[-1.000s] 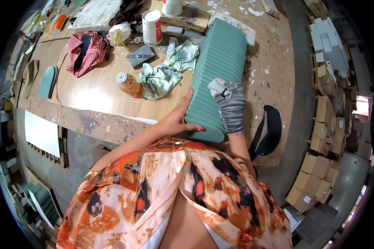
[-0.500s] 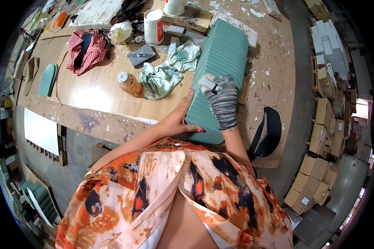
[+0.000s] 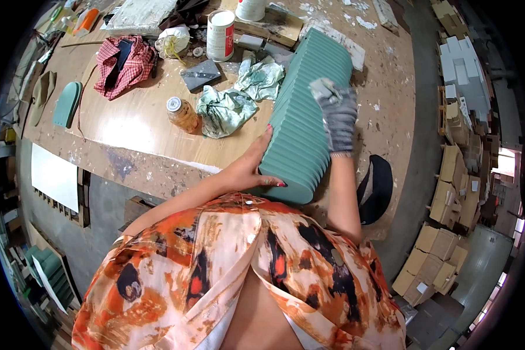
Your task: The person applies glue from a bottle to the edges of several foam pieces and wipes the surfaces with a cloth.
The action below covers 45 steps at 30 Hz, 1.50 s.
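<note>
The ribbed green panel [image 3: 303,122] lies lengthwise on the worktop [image 3: 134,125], running from its near edge away from you toward the far right. Your left hand [image 3: 252,170] is bare and laid flat against the panel's near left side, fingers stretched along its edge and bracing it rather than closed around it. Your right hand [image 3: 336,111] wears a grey knit glove and presses down on the ribs on the panel's right side, curled over a small pale wad; what that wad is you cannot tell from here.

Just left of the panel sit two crumpled, paint-stained rags [image 3: 239,99], one touching the other. Beside them stands a small amber bottle [image 3: 182,114] with a silver cap on; its contents show only as an amber tint. Further back is a white cylindrical can [image 3: 220,35] with a red label, its top white, so you cannot tell whether that is a lid or its filling. A dark grey block [image 3: 199,74] lies between can and rags. A red checked cloth [image 3: 124,64] is bunched at the far left, with a green arched piece [image 3: 67,104] near the worktop's left edge. A dark cap [image 3: 375,188] lies on the worktop's right side, just beside your right forearm.
</note>
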### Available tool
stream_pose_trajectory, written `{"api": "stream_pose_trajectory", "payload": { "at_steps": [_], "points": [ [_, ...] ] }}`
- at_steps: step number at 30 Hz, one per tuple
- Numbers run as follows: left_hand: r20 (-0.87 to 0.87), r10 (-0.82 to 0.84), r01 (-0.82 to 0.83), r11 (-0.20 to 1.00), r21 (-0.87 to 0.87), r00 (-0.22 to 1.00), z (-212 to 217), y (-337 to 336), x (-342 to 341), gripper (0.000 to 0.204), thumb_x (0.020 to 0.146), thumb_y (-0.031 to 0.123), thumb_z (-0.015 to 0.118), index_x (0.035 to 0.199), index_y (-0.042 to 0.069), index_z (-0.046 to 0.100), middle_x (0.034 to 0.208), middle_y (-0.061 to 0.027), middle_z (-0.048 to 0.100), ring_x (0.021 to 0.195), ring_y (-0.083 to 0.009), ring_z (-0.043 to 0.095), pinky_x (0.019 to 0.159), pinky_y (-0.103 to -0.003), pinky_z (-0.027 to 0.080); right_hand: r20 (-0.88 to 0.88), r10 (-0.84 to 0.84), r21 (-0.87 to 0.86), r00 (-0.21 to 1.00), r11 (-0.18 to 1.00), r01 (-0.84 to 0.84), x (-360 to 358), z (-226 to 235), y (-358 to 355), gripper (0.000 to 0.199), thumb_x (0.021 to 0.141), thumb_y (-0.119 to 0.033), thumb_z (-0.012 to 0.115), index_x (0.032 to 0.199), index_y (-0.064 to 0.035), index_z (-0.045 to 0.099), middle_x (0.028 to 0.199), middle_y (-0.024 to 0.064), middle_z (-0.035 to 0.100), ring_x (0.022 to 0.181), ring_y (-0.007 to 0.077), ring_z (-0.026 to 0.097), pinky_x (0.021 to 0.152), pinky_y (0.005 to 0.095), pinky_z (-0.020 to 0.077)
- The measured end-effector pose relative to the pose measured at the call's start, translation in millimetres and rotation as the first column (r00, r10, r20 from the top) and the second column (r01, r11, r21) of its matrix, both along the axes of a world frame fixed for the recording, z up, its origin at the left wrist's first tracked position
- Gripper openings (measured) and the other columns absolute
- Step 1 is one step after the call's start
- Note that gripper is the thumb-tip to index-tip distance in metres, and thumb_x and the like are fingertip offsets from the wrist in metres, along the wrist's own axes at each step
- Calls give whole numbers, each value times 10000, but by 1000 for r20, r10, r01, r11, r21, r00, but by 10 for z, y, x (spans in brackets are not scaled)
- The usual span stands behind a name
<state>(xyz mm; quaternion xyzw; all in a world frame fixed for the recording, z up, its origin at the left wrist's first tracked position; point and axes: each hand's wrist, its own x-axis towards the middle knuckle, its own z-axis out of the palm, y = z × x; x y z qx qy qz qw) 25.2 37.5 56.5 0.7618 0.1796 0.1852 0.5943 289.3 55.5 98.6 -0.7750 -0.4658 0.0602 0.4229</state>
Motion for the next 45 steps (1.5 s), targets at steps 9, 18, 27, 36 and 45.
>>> {"api": "stream_pose_trajectory", "payload": {
  "at_steps": [9,18,27,36,45],
  "points": [
    [3,5,-5,1000,-27,1000,-38,-18,2,1209,765,229,857,1579,46,-17,1634,-234,68,1515,-352,110,1217,-419,175,-54,159,-99,986,982,-163,20,-35,339,364,759,-131,801,1100,-34,717,1096,195,592,950,316,650,885,381,541],
    [-24,-25,24,998,-57,999,25,12,14,1217,774,256,852,1562,3,-41,1609,-284,101,1505,-387,127,1213,-404,190,-105,149,-105,983,981,-160,-377,358,366,344,724,-57,806,1031,36,684,1026,166,673,956,268,644,896,331,526],
    [-4,-17,17,999,-28,1000,24,17,13,1226,757,236,865,1563,-9,-27,1622,-274,61,1512,-375,105,1217,-408,169,-262,37,62,964,998,-21,1,7,93,390,728,1,778,1066,36,588,983,139,680,900,227,673,843,338,556],
    [22,-8,8,1000,-14,1000,-10,13,22,1206,747,204,866,1560,-28,4,1615,-285,90,1511,-381,109,1217,-407,166,-305,-167,-11,938,985,172,569,-172,-431,423,730,-8,833,1051,25,559,937,129,707,836,167,672,810,298,556],
    [33,-31,32,999,-34,999,-43,19,38,1227,741,217,871,1562,-16,-10,1618,-284,66,1512,-385,97,1218,-413,160,-448,-105,43,888,989,138,944,-348,-551,283,824,-12,740,1075,94,666,1044,143,730,900,181,695,861,289,551]
  ]
}}
